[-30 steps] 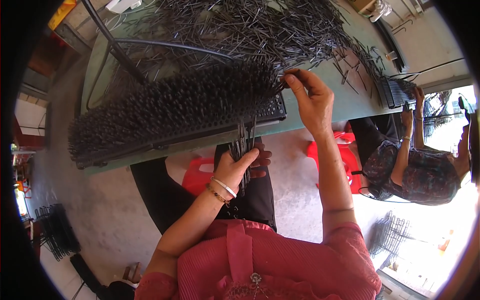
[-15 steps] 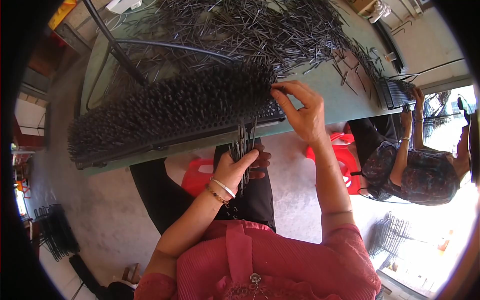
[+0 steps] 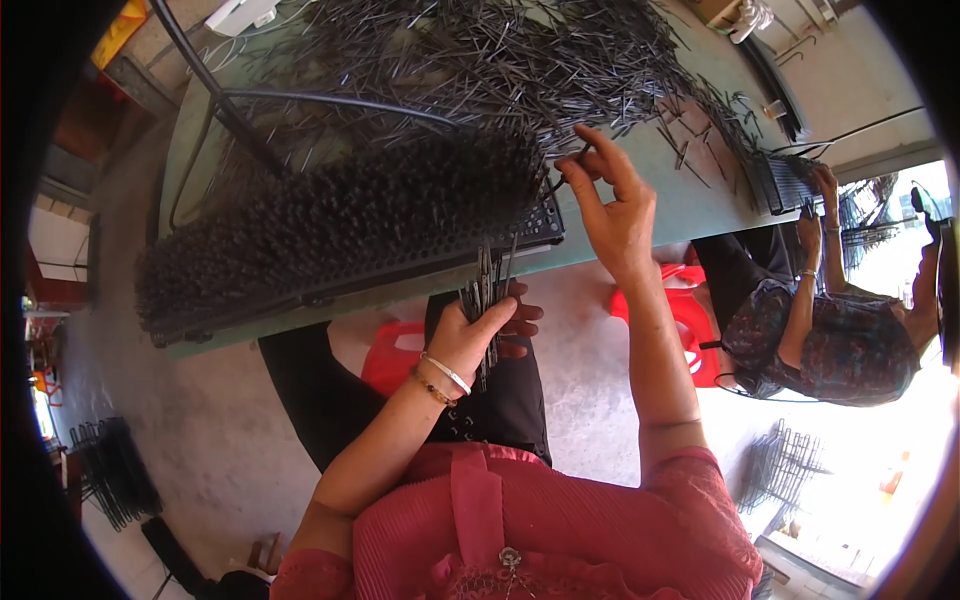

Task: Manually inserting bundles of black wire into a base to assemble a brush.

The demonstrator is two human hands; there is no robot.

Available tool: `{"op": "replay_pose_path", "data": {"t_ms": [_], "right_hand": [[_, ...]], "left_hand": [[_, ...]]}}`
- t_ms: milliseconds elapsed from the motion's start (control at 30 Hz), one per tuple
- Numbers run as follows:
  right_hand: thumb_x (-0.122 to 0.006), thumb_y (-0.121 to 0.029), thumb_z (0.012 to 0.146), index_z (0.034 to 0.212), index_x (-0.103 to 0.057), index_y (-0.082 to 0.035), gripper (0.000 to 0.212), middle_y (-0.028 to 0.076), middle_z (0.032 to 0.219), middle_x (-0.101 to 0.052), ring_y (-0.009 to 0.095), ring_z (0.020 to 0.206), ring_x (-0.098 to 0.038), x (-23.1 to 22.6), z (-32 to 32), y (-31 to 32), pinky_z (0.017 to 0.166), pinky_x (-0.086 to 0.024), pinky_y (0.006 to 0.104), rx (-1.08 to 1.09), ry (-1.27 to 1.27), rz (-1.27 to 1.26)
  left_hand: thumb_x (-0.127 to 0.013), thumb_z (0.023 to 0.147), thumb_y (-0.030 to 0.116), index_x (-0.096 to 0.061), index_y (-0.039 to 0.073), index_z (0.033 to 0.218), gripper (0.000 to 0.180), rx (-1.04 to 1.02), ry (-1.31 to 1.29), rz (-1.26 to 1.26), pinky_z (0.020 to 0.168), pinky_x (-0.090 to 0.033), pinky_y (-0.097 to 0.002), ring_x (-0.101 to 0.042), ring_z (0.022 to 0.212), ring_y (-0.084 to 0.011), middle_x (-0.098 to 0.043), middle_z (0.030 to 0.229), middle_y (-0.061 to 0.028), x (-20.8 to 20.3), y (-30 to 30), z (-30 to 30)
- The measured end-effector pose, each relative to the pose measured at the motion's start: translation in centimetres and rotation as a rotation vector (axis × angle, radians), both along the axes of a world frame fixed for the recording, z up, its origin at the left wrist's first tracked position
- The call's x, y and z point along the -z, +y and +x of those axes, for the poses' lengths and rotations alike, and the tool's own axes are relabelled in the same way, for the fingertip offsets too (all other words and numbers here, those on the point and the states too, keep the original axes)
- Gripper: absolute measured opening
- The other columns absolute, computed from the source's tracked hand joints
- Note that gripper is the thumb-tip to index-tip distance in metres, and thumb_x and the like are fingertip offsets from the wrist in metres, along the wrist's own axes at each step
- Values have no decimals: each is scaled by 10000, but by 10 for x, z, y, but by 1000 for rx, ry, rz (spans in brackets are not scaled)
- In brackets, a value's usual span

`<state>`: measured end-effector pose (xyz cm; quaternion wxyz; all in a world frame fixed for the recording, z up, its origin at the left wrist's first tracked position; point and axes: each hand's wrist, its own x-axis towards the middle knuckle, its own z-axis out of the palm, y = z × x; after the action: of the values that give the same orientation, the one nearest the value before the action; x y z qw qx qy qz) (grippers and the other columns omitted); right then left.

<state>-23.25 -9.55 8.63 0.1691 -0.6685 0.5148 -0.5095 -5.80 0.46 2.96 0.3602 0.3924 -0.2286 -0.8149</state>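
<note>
My left hand (image 3: 470, 330) is closed around a bundle of thin dark rods (image 3: 486, 280) just below the table's near edge, their ends pointing up and down out of the grip. Above and to its right, my right hand (image 3: 622, 215) pinches a single thin dark rod (image 3: 556, 185) between thumb and fingers, tilted over the right end of a long perforated rack (image 3: 545, 226). Dense upright dark rods (image 3: 330, 225) fill most of that rack. Its right end shows bare holes. Whether the pinched rod's lower tip is in a hole, I cannot tell.
Loose dark rods (image 3: 480, 60) lie heaped on the green table (image 3: 620, 160) behind the rack. A black bent tube (image 3: 330, 97) crosses over at the left. A co-worker (image 3: 820, 340) sits at the right by another rack (image 3: 790, 182). Red stools (image 3: 680, 310) stand below the table.
My right hand has lifted slightly up and right from the rack's end, and a rod now shows in its fingers. My left hand stays in place with its bundle.
</note>
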Motion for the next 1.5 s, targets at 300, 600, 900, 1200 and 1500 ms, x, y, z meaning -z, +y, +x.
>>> {"op": "replay_pose_path", "data": {"t_ms": [300,600,900,1200,1500], "right_hand": [[-666,-39,799,1132,-605,-59,339,128,830,-660,193,760,-660,13,-7,-9,701,-509,293,18,46,-64],[-672,-49,790,1122,-616,-80,338,121,845,-667,218,780,-651,16,-7,-12,709,-509,313,42,128,-112],[-675,-48,776,1066,-636,-73,294,95,855,-667,242,745,-618,23,-5,-6,679,-484,341,24,183,-101],[-684,-89,791,955,-669,-22,178,100,850,-616,222,703,-595,16,6,14,639,-463,311,-13,57,-44],[-666,-138,843,923,-663,45,200,43,766,-628,67,687,-557,6,6,47,599,-442,220,-457,-123,698]], "left_hand": [[-542,910,216,-520,35,1163,312,23,11,-22,605,-528,-295,-639,797,-179,-656,969,-139,-3,-6,-3],[-521,908,183,-503,24,1179,314,86,14,-62,598,-532,-292,-629,815,-185,-646,1005,-150,-5,-5,1],[-508,921,196,-500,35,1160,288,58,40,-33,584,-532,-280,-628,809,-187,-647,1009,-156,-5,-6,4],[-508,930,212,-497,45,1184,304,33,43,-96,558,-516,-258,-631,770,-163,-648,1002,-156,-5,-4,7],[-512,933,196,-500,13,1159,291,95,57,-237,544,-528,-241,-646,817,-185,-640,1022,-156,-20,-2,5]]}}
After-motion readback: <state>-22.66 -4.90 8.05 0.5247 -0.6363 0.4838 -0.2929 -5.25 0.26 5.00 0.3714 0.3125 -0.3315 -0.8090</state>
